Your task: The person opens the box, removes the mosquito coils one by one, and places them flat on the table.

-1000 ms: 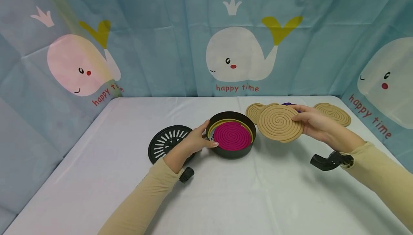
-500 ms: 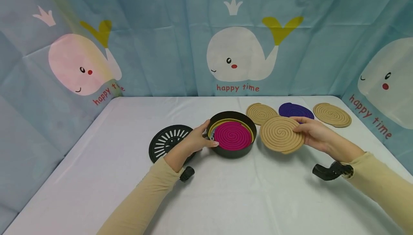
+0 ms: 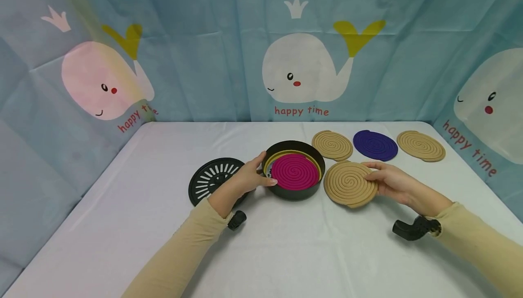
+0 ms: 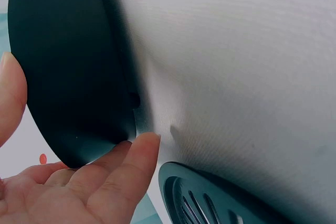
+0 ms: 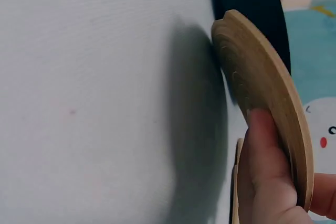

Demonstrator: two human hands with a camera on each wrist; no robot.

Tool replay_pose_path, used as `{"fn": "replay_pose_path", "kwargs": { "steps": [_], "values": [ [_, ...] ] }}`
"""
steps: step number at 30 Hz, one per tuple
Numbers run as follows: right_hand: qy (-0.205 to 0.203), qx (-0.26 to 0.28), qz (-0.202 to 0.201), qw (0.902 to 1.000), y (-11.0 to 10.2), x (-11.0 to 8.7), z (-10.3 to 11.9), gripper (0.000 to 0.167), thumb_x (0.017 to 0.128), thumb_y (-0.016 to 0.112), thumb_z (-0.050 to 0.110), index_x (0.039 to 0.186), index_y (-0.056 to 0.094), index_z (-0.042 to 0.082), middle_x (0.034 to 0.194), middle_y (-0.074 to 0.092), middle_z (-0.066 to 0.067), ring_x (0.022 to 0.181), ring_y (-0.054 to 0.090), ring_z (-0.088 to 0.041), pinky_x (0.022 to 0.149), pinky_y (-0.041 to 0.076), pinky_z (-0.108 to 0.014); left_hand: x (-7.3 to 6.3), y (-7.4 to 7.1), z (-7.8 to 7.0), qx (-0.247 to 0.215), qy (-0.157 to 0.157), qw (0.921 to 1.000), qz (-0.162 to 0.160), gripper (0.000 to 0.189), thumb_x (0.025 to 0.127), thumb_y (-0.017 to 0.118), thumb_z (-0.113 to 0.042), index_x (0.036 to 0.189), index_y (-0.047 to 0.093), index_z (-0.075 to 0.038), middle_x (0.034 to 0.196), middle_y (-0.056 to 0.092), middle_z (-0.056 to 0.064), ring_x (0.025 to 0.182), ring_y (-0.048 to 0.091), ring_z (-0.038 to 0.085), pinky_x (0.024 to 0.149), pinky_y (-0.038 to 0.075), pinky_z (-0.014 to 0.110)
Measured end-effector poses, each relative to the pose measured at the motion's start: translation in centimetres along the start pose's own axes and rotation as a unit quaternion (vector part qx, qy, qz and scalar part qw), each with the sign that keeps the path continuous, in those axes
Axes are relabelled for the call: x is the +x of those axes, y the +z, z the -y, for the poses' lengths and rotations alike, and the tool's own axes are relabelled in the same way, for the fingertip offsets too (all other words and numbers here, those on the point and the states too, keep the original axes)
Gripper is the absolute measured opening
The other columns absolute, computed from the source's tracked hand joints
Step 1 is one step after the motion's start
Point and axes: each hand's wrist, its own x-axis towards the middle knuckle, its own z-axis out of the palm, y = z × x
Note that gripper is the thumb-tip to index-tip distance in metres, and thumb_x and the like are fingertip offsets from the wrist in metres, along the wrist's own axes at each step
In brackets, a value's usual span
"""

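Observation:
In the head view my left hand (image 3: 250,179) grips the left side of a round black mosquito-coil holder (image 3: 295,195), thumb toward its front and fingers farther back. A magenta mosquito coil (image 3: 294,172) lies inside it, within a yellow inner edge. My right hand (image 3: 393,182) pinches a tan mosquito coil (image 3: 349,183) by its right edge, just right of the holder. The right wrist view shows this tan coil (image 5: 270,85) tilted and raised off the cloth, its shadow beneath. From the left wrist, the holder's dark wall (image 4: 68,66) stands between thumb and fingers.
A slotted black lid (image 3: 218,180) lies left of the holder, partly behind my left hand. Toward the back right sit another tan coil (image 3: 332,145), a purple coil (image 3: 375,145) and a further tan coil (image 3: 421,146). A white cloth (image 3: 286,252) covers the table.
The tan coil in my right hand has come down and nearer, and lately a little left, uncovering the purple coil behind. My left hand and the holder stay put.

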Motion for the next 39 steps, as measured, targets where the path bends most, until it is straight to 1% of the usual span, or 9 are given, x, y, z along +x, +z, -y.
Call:
{"fn": "replay_pose_path", "kwargs": {
  "steps": [4, 8, 11, 14, 16, 22, 31, 35, 39],
  "values": [
    [0.009, 0.0, 0.0, 1.0, -0.1, 0.0, -0.4, 0.061, 0.098, 0.039, -0.005, 0.146, 0.001, -0.011, 0.101, 0.063, -0.004, 0.09, 0.066, -0.012, 0.077, 0.056, -0.031, 0.0, 0.0, 0.0, 0.003, 0.0, 1.0, -0.001, 0.093, 0.085, 0.076, -0.011, 0.157, 0.018, -0.015, 0.159, 0.021, 0.016, 0.145, 0.018, 0.032, 0.115, 0.02, 0.051],
    [0.02, 0.004, 0.018, 0.9996, -0.5, 0.0, -0.8, 0.057, 0.1, 0.037, -0.002, 0.145, 0.003, -0.014, 0.103, 0.062, -0.004, 0.094, 0.066, -0.013, 0.079, 0.056, -0.033, 0.0, 0.1, 0.0, 0.004, 0.001, 1.0, -0.001, 0.093, 0.085, 0.076, -0.011, 0.157, 0.018, -0.015, 0.159, 0.021, 0.016, 0.145, 0.019, 0.032, 0.115, 0.02, 0.051],
    [0.02, 0.014, 0.049, 0.9985, -0.8, -0.2, -1.0, 0.041, 0.102, 0.033, 0.0, 0.139, 0.02, -0.013, 0.105, 0.063, -0.005, 0.096, 0.065, -0.013, 0.081, 0.055, -0.035, 0.0, 0.1, 0.0, 0.005, 0.002, 1.0, 0.0, 0.093, 0.085, 0.076, -0.011, 0.157, 0.017, -0.015, 0.159, 0.02, 0.016, 0.145, 0.019, 0.032, 0.115, 0.02, 0.051],
    [0.019, 0.036, 0.082, 0.9958, -1.1, -0.4, -1.0, 0.026, 0.103, 0.031, 0.002, 0.127, 0.041, -0.003, 0.106, 0.065, -0.005, 0.098, 0.065, -0.014, 0.081, 0.055, -0.035, 0.0, 0.1, 0.0, 0.005, 0.002, 1.0, -0.001, 0.093, 0.085, 0.076, -0.011, 0.157, 0.017, -0.014, 0.158, 0.021, 0.016, 0.145, 0.018, 0.032, 0.115, 0.02, 0.051],
    [0.021, 0.05, 0.093, 0.9942, -1.2, -0.5, -1.0, 0.022, 0.104, 0.031, 0.002, 0.118, 0.048, 0.004, 0.107, 0.065, -0.005, 0.098, 0.065, -0.014, 0.082, 0.055, -0.035, 0.0, 0.1, 0.1, 0.002, 0.0, 1.0, -0.003, 0.093, 0.085, 0.076, -0.01, 0.157, 0.017, -0.014, 0.158, 0.021, 0.017, 0.145, 0.019, 0.033, 0.114, 0.021, 0.051],
    [0.041, 0.006, 0.072, 0.9966, -1.4, -0.5, -0.7, 0.031, 0.104, 0.032, 0.006, 0.133, 0.034, -0.003, 0.111, 0.062, -0.003, 0.102, 0.062, -0.015, 0.086, 0.053, -0.041, 0.0, 0.1, 0.1, 0.003, -0.002, 1.0, -0.004, 0.094, 0.085, 0.076, -0.011, 0.157, 0.017, -0.015, 0.158, 0.021, 0.017, 0.144, 0.021, 0.033, 0.114, 0.022, 0.051],
    [0.052, -0.079, 0.047, 0.9944, -2.5, -0.4, 0.3, 0.044, 0.104, 0.04, 0.013, 0.141, 0.035, -0.01, 0.113, 0.062, -0.001, 0.103, 0.06, -0.015, 0.089, 0.051, -0.045, -0.1, 0.0, 0.0, 0.008, 0.001, 1.0, -0.003, 0.093, 0.085, 0.076, -0.011, 0.157, 0.016, -0.014, 0.159, 0.02, 0.015, 0.145, 0.02, 0.032, 0.115, 0.02, 0.051],
    [0.054, -0.126, 0.026, 0.9903, -3.0, -0.4, 0.5, 0.052, 0.104, 0.041, 0.018, 0.144, 0.03, -0.014, 0.128, 0.054, -0.014, 0.105, 0.059, -0.015, 0.089, 0.052, -0.041, -0.1, 0.1, 0.0, 0.008, -0.001, 1.0, -0.004, 0.094, 0.085, 0.076, -0.011, 0.157, 0.016, -0.014, 0.159, 0.02, 0.015, 0.145, 0.019, 0.032, 0.115, 0.02, 0.051],
    [0.055, -0.141, 0.022, 0.9883, -3.5, -0.5, 0.8, 0.053, 0.105, 0.038, 0.02, 0.144, 0.029, -0.015, 0.144, 0.035, -0.032, 0.108, 0.059, -0.016, 0.092, 0.051, -0.04, 0.0, 0.1, 0.0, 0.009, -0.003, 0.9999, -0.006, 0.094, 0.085, 0.076, -0.011, 0.157, 0.017, -0.014, 0.159, 0.02, 0.016, 0.145, 0.018, 0.032, 0.114, 0.021, 0.051]
  ]
}}
